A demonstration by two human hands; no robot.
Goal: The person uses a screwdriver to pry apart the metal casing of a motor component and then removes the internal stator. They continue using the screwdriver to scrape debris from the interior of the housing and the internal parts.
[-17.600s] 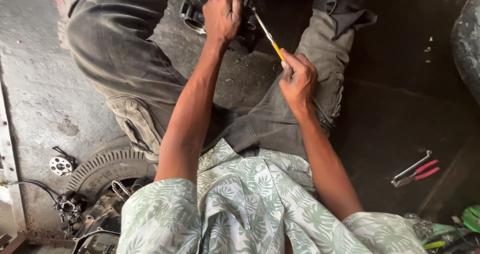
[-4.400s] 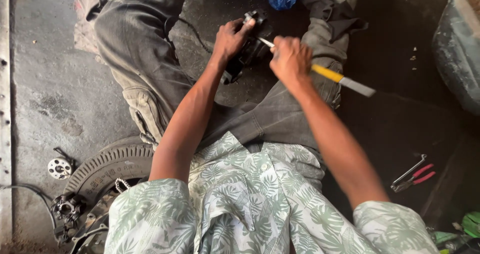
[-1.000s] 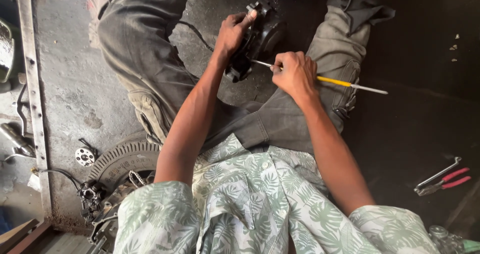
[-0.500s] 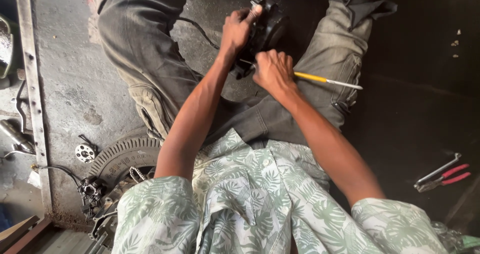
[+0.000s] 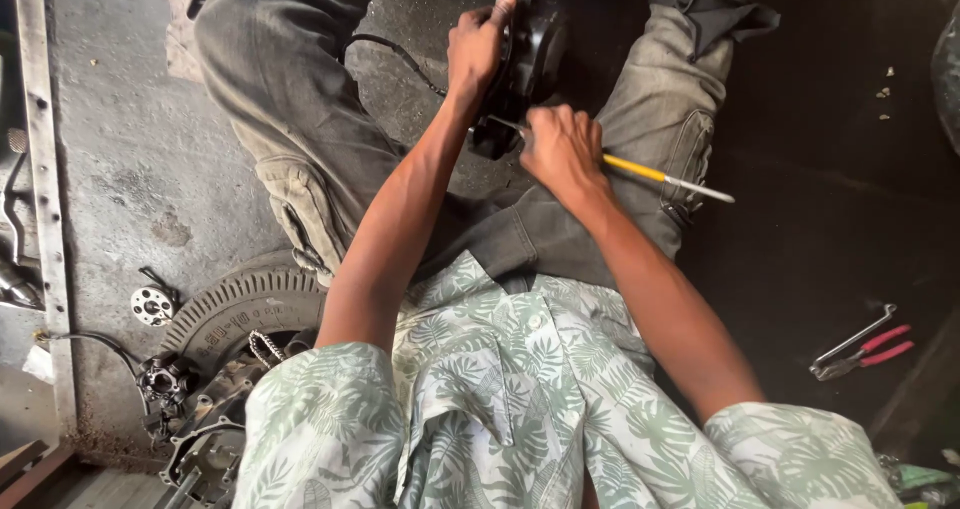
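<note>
I sit on the floor with my legs spread, a black engine part (image 5: 535, 44) lying between my knees. My left hand (image 5: 475, 49) grips that part at its left side and steadies it. My right hand (image 5: 560, 149) is shut on a yellow-handled screwdriver (image 5: 650, 174); one metal end points into the lower edge of the black part, the other end sticks out to the right over my right thigh. A black cable (image 5: 395, 54) runs from the part across the floor to my left leg.
A tyre (image 5: 240, 309) lies at my left hip, with a chain, a small round metal disc (image 5: 152, 306) and dark engine pieces (image 5: 165, 384) beside it. Red-handled pliers (image 5: 865, 347) lie on the dark floor at the right. A metal rail (image 5: 45, 189) runs along the left.
My right hand slid the screwdriver in toward the black part, so less of the tool sticks out. My left hand shifted a little higher on the part. The view barely moved.
</note>
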